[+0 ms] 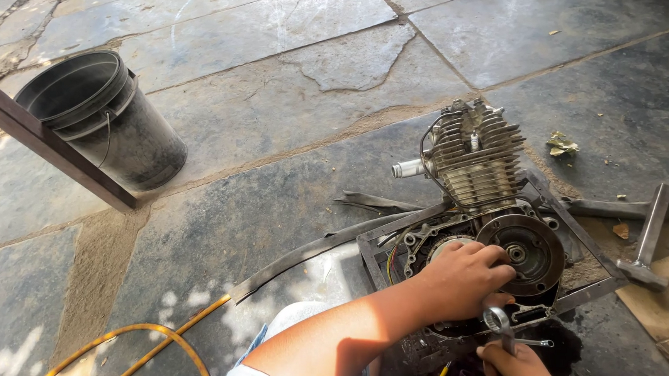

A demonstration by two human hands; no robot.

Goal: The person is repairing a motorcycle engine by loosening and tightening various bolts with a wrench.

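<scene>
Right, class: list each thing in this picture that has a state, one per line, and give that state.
Bucket: upright, open, no lid.
Engine: on a metal frame, side cover off.
Left hand: pressed on the engine's round part.
Right hand: gripping a spanner.
Hose: lying curved on the floor.

In the right half of the frame we see the engine sitting in a metal frame on the stone floor, with our left hand on its open side. Our right hand, at the lower right, holds a wrench just below it. A bucket stands at the upper left and a hose lies at the lower left.
</scene>
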